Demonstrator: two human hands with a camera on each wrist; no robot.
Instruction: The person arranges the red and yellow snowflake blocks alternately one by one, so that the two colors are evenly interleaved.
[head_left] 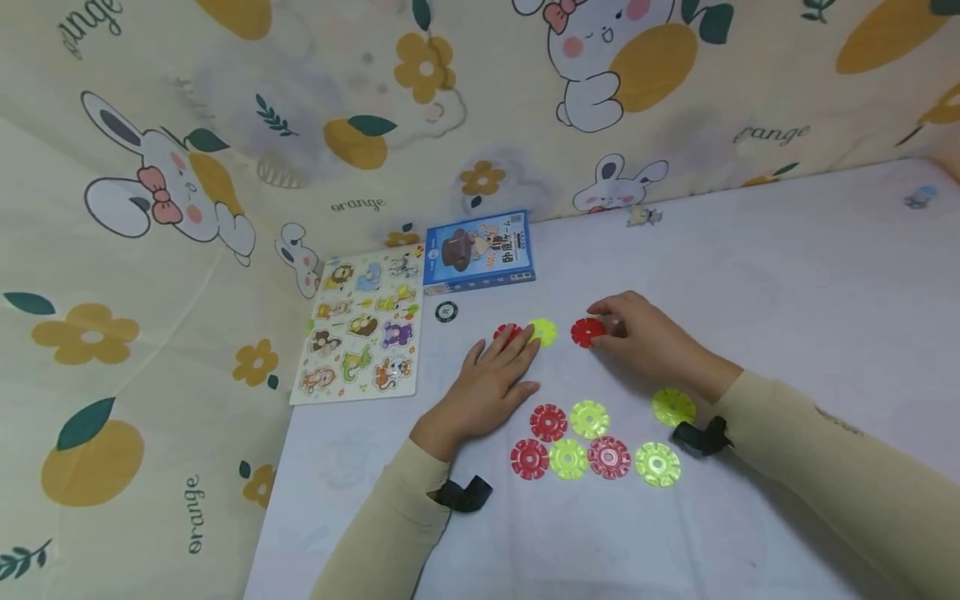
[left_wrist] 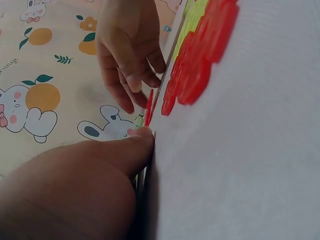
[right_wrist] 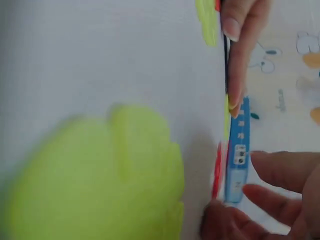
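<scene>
My left hand [head_left: 486,388] lies with extended fingers on the table, its fingertips on a red notched disc [head_left: 507,333] and at the edge of a yellow notched disc [head_left: 545,332]. The fingers partly cover the red one. To the right, my right hand [head_left: 647,337] pinches another red notched disc [head_left: 587,332] between thumb and fingers, at table level. That disc [right_wrist: 217,170] shows edge-on in the right wrist view. Nearer me lie several more discs, among them a red one [head_left: 549,422] and a yellow one [head_left: 590,419]. Another yellow disc [head_left: 673,407] lies beneath my right forearm.
An animal picture board [head_left: 360,325] lies at the table's left edge. Beside it sit a blue card-game box [head_left: 478,252] and a small black-and-white chip [head_left: 446,312]. A printed curtain [head_left: 450,108] borders the white table [head_left: 787,275] at the back and left.
</scene>
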